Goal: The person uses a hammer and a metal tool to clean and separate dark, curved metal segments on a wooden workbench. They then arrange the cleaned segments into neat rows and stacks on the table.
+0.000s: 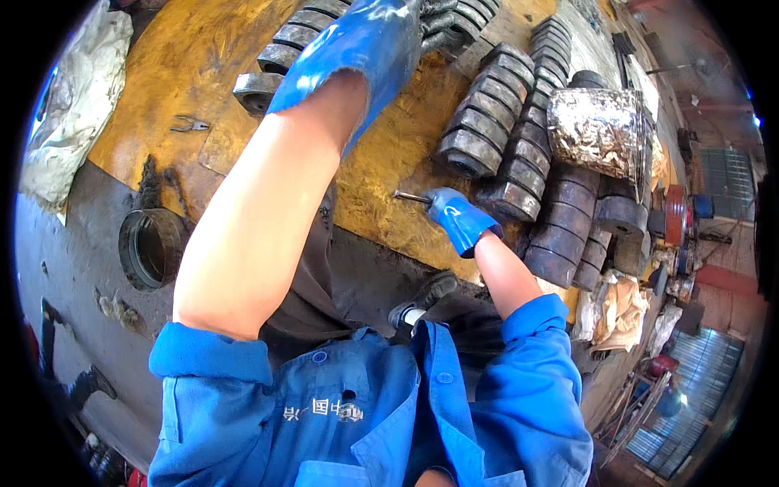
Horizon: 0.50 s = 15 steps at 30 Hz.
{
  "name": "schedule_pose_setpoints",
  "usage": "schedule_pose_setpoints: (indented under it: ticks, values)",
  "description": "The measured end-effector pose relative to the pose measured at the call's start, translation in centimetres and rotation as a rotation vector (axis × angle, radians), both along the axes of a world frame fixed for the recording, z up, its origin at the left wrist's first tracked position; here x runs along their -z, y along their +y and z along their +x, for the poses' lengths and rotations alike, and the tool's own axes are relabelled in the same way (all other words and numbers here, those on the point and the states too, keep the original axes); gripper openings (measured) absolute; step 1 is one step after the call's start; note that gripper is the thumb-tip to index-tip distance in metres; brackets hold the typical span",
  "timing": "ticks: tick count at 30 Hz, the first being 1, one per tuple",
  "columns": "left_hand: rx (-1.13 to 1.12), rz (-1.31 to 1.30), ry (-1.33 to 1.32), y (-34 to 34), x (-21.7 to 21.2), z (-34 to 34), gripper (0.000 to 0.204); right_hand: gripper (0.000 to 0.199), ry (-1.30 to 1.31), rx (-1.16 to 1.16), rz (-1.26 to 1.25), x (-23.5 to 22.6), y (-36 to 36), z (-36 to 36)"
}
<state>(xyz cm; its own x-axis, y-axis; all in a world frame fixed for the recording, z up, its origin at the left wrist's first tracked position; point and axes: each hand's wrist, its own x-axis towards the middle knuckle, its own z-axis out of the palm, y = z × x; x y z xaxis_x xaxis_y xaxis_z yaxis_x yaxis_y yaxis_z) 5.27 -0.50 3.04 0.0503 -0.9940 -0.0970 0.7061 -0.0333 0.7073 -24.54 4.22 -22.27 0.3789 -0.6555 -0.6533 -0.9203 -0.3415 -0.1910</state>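
My left hand, in a blue glove, reaches far forward among the rows of dark metal parts. Its darkened fingertips look curled at the upper edge of the picture, and what they grip is hidden. Beside it runs a row of thick ring-like metal pieces, the nearest showing a hole. My right hand, also gloved in blue, is closed around a short metal rod with a slightly wider end, pointing left over the yellow worktop. Close to its right stands a row of grimy metal blocks.
Pliers lie on the worktop at left. On the grey floor sits a round open metal tin. A foil-like wrapped drum rests on more metal parts at right, with crumpled brown paper below. A white cloth hangs far left.
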Motion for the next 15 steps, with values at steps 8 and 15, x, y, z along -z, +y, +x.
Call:
schedule_pose_setpoints:
  ticks: [8,15]
  values:
    - [0.014,0.001,-0.015,1.1,0.0,0.2,0.058,0.036,0.01,0.357,-0.33,0.5,-2.7,-4.2]
    - [0.038,0.021,-0.023,1.6,0.4,0.1,0.059,0.03,0.217,0.266,-0.249,4.3,-4.9,-2.8]
